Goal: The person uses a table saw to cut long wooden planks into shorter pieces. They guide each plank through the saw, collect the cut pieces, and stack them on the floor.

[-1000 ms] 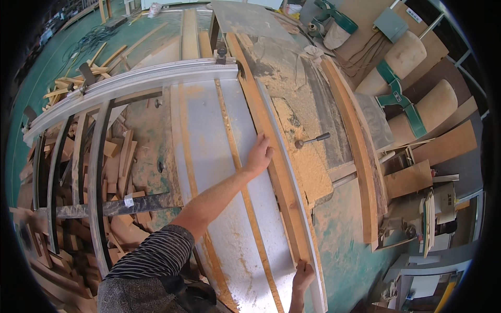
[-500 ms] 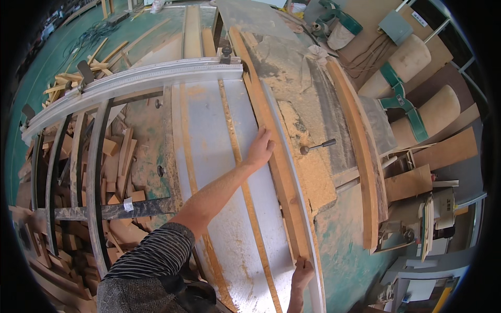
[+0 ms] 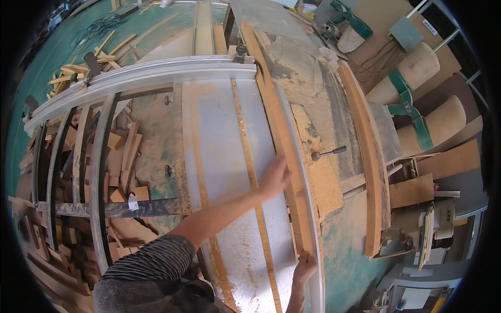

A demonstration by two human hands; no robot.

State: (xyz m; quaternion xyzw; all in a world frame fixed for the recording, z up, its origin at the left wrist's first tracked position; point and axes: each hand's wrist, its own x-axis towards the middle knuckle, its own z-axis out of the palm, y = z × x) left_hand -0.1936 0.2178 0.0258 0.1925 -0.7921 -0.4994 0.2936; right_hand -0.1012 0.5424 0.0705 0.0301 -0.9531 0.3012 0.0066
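Observation:
A long wooden board point(image 3: 284, 151) lies lengthwise along the right edge of the pale sliding saw table point(image 3: 222, 156). Its far end extends beyond the aluminium fence point(image 3: 172, 70). My left hand point(image 3: 275, 177) is at the board's left side, partway along; motion blurs its fingers, so their grip is unclear. Closed on the near end of the board is my right hand point(image 3: 305, 267), knuckles up, with the forearm entering from below. Right of the board, a sawdust-covered machine table point(image 3: 313, 156) carries a black-handled lever point(image 3: 329, 152).
A second long timber point(image 3: 362, 156) rests on the machine's right side. Wood offcuts point(image 3: 125, 156) are piled beneath the black frame bars point(image 3: 99, 172) at left. Dust-collector bags point(image 3: 443, 122) stand to the right, near leaning boards point(image 3: 412, 190). Loose sticks and cables lie on the green floor.
My left hand has slid nearer along the board, toward my right hand. My right hand stays at the board's near end. The whole view has shifted slightly.

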